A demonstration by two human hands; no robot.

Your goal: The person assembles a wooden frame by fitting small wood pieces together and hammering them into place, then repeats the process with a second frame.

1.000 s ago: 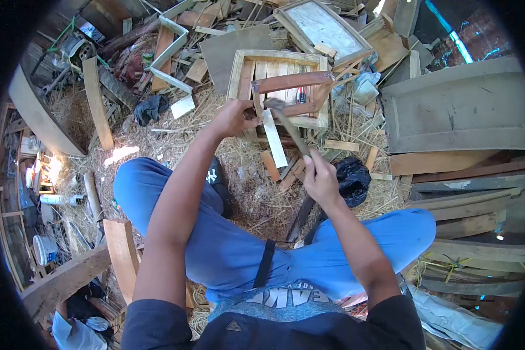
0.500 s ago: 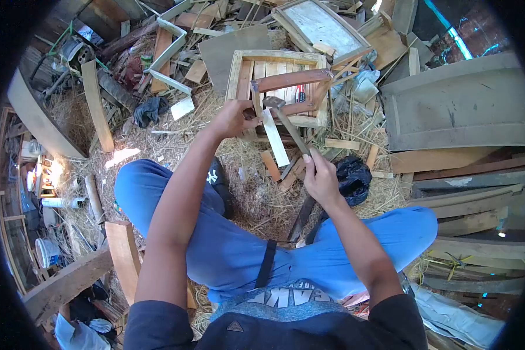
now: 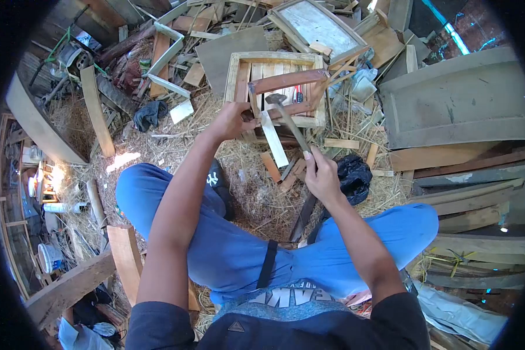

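Note:
My right hand (image 3: 324, 175) is wrapped round the handle of a hammer (image 3: 297, 134), whose head is over the near left corner of a small reddish wooden frame (image 3: 289, 81). My left hand (image 3: 234, 121) is closed on that frame at its near left corner; the exact spot under the fingers is hidden. A pale wooden strip (image 3: 275, 143) slants down from this corner towards me. Beneath the small frame lies a larger slatted wooden panel (image 3: 234, 76). A red-handled tool (image 3: 298, 93) rests on its slats.
Straw and wood offcuts cover the ground. A black plastic bag (image 3: 354, 178) lies right of my right hand. Large curved boards (image 3: 449, 105) are stacked at the right. A pale-topped framed panel (image 3: 315, 29) lies at the back. My crossed legs (image 3: 233, 251) are in front.
The hammer head has shifted very slightly up over the frame's corner. Both hands keep their hold, and the frame stays in nearly the same place.

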